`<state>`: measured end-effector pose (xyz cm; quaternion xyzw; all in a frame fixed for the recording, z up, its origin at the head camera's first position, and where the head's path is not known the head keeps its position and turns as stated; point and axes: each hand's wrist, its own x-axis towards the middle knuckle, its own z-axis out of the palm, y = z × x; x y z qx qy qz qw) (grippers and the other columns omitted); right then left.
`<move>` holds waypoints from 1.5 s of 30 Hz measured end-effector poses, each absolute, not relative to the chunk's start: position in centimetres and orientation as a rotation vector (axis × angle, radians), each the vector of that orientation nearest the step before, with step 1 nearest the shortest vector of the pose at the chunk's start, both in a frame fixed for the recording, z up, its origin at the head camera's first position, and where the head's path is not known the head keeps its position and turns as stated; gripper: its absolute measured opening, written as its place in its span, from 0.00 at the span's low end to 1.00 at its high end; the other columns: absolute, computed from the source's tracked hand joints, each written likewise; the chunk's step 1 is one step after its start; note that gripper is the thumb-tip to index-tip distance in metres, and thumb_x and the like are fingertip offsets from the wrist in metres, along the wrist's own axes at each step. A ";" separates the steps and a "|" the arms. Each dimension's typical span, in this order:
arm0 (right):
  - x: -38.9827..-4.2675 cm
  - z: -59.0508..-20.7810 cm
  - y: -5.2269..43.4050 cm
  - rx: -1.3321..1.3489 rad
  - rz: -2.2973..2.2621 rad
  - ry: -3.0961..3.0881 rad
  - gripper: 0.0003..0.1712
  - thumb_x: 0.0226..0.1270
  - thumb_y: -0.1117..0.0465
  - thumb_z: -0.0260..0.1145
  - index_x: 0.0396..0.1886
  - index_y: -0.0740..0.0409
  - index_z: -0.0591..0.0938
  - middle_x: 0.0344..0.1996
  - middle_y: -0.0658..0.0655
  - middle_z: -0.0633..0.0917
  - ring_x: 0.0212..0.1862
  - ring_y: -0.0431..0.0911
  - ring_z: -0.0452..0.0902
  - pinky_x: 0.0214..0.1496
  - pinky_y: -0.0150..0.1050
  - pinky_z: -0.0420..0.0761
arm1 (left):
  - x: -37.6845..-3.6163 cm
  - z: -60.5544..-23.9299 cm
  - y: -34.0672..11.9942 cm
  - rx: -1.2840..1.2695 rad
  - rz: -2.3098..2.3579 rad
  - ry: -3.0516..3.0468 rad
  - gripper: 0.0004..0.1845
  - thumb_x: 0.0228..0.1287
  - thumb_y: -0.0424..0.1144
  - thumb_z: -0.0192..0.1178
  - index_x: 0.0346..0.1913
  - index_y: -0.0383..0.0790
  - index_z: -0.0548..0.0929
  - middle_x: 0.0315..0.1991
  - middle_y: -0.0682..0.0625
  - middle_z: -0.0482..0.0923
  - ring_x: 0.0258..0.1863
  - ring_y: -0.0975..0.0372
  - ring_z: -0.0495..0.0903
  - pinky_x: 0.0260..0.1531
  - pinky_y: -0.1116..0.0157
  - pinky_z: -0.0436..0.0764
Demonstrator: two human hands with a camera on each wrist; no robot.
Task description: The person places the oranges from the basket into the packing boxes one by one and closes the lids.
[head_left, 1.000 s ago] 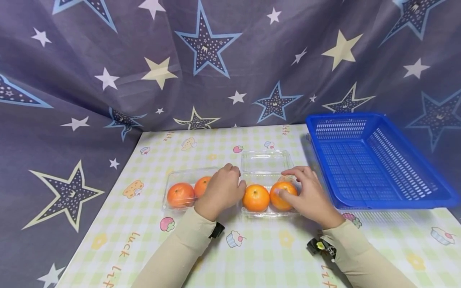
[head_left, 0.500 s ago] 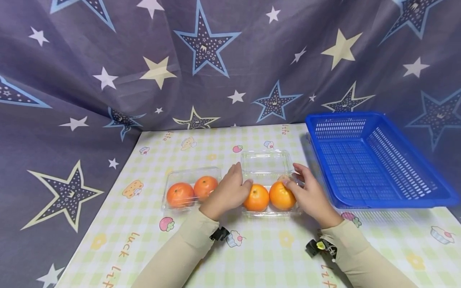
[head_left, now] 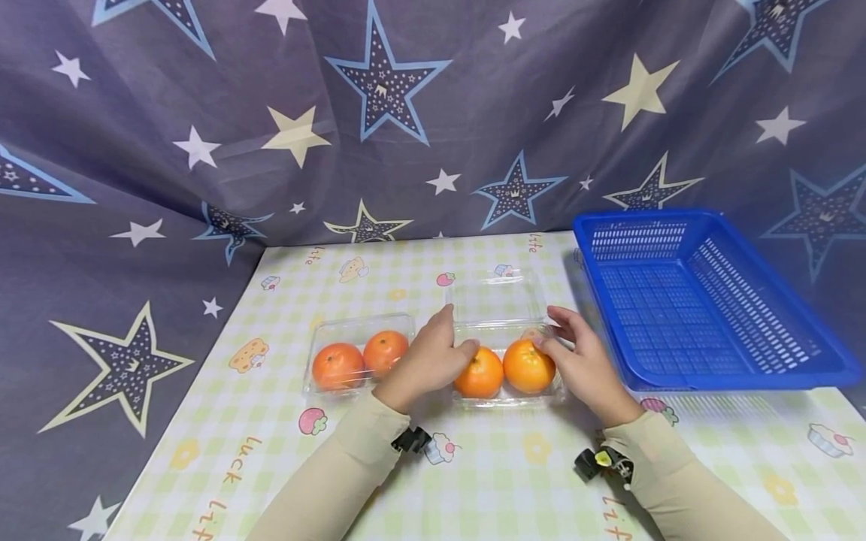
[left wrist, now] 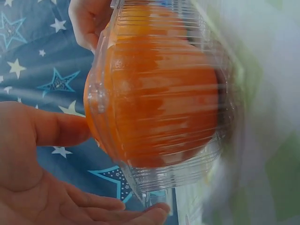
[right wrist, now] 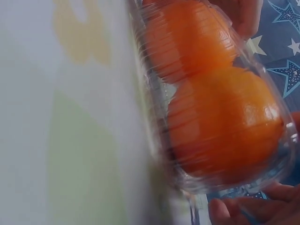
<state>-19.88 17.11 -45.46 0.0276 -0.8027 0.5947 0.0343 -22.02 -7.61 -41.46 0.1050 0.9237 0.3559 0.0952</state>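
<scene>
**Clear plastic clamshell box with two oranges, flanked by both hands**

Clear plastic clamshell box (head_left: 506, 379) sitting on the checked pastel tablecloth (head_left: 487, 481), just left of the empty blue slatted plastic basket (head_left: 683, 300). Two round oranges (head_left: 504, 370) side by side in its tray; thin transparent lid (head_left: 497, 299) hinged at the far edge, lifted partway. Left hand (head_left: 426, 359) against the box's left end, thumb on the rim, fingers relaxed and slightly spread beside the lid. Right hand (head_left: 585, 361) at the right end, fingers loosely extended along the lid's edge, not clamped round anything. Second clear clamshell box (head_left: 355, 353) with two more oranges lying closed just to the left, apart from both hands.

Likely light but flimsy: thin ribbed walls, prone to flex and crackle, smooth and a bit slippery. Fruit loose enough to roll and shift the weight. Best held by the stiffer rim at both short ends, or supported underneath, rather than squeezed at the walls.
</scene>
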 end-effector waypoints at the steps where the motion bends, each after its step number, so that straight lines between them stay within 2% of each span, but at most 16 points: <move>1: -20.0 -45.5 17.1 0.086 1.826 -2.463 0.36 0.74 0.58 0.66 0.76 0.65 0.66 0.74 0.68 0.69 0.72 0.62 0.69 0.75 0.60 0.68 | -22.0 -41.4 -7.6 0.311 1.062 2.743 0.46 0.72 0.51 0.58 0.82 0.31 0.50 0.81 0.36 0.54 0.80 0.47 0.58 0.78 0.49 0.58; 8: -20.3 -45.8 17.3 0.097 1.810 -2.435 0.34 0.72 0.63 0.66 0.74 0.64 0.68 0.73 0.67 0.72 0.69 0.62 0.72 0.72 0.60 0.70 | -22.2 -40.8 -7.7 0.298 1.162 2.732 0.48 0.71 0.50 0.61 0.82 0.32 0.49 0.79 0.33 0.55 0.76 0.44 0.64 0.77 0.49 0.61; 12: -20.3 -45.7 17.4 0.090 1.811 -2.433 0.33 0.72 0.62 0.66 0.74 0.63 0.69 0.72 0.65 0.72 0.67 0.61 0.73 0.71 0.57 0.71 | -22.3 -40.8 -7.8 0.282 1.241 2.693 0.49 0.70 0.49 0.62 0.82 0.34 0.48 0.77 0.31 0.60 0.75 0.44 0.67 0.76 0.48 0.63; 16: -20.4 -45.8 17.6 0.072 1.793 -2.432 0.32 0.72 0.63 0.65 0.73 0.61 0.71 0.72 0.63 0.74 0.62 0.58 0.74 0.64 0.39 0.75 | -22.6 -40.8 -7.9 0.249 1.315 2.646 0.48 0.69 0.49 0.63 0.82 0.36 0.49 0.75 0.32 0.65 0.72 0.43 0.71 0.73 0.47 0.68; 18: -20.6 -45.9 17.7 0.063 1.813 -2.413 0.31 0.72 0.64 0.65 0.73 0.61 0.71 0.71 0.63 0.75 0.59 0.57 0.75 0.57 0.30 0.76 | -22.8 -40.8 -8.0 0.229 1.371 2.621 0.47 0.69 0.48 0.64 0.82 0.36 0.51 0.76 0.33 0.64 0.71 0.43 0.72 0.71 0.46 0.70; 20: -20.7 -46.0 17.9 0.058 1.879 -2.378 0.31 0.72 0.65 0.64 0.73 0.61 0.71 0.72 0.62 0.74 0.58 0.56 0.76 0.51 0.26 0.77 | -23.0 -40.8 -8.0 0.204 1.438 2.592 0.46 0.68 0.47 0.65 0.81 0.36 0.54 0.77 0.34 0.62 0.71 0.43 0.72 0.70 0.46 0.72; 23: -20.8 -46.0 18.1 0.050 2.009 -2.317 0.32 0.73 0.65 0.62 0.75 0.62 0.68 0.74 0.62 0.72 0.59 0.52 0.77 0.48 0.28 0.80 | -23.1 -40.6 -7.9 0.141 1.531 2.536 0.44 0.67 0.45 0.65 0.80 0.37 0.56 0.78 0.37 0.60 0.71 0.45 0.72 0.68 0.48 0.73; 28: -20.8 -45.8 18.3 0.037 2.184 -2.229 0.37 0.73 0.64 0.61 0.79 0.59 0.62 0.76 0.62 0.68 0.63 0.50 0.75 0.51 0.30 0.82 | -23.1 -40.4 -7.8 0.054 1.630 2.462 0.43 0.65 0.45 0.66 0.79 0.41 0.58 0.76 0.40 0.60 0.71 0.48 0.73 0.68 0.49 0.74; 31: -20.8 -45.6 18.4 0.036 2.217 -2.211 0.39 0.72 0.65 0.61 0.81 0.56 0.61 0.75 0.61 0.68 0.61 0.48 0.77 0.52 0.31 0.82 | -23.1 -40.4 -7.9 0.041 1.690 2.442 0.43 0.64 0.43 0.67 0.78 0.40 0.59 0.72 0.40 0.62 0.70 0.48 0.74 0.68 0.50 0.74; 37: -20.7 -45.3 18.6 0.054 2.203 -2.208 0.39 0.73 0.64 0.62 0.81 0.55 0.61 0.73 0.62 0.70 0.50 0.41 0.83 0.52 0.33 0.84 | -23.3 -40.5 -8.0 0.042 1.769 2.422 0.46 0.61 0.39 0.67 0.79 0.39 0.56 0.65 0.41 0.64 0.68 0.47 0.75 0.65 0.52 0.76; 45: -20.5 -45.5 18.3 0.061 2.124 -2.248 0.34 0.76 0.61 0.62 0.79 0.54 0.66 0.70 0.64 0.73 0.54 0.44 0.83 0.54 0.36 0.85 | -22.9 -40.3 -8.3 0.048 1.735 2.452 0.43 0.56 0.36 0.63 0.77 0.41 0.60 0.61 0.42 0.65 0.61 0.50 0.77 0.56 0.57 0.77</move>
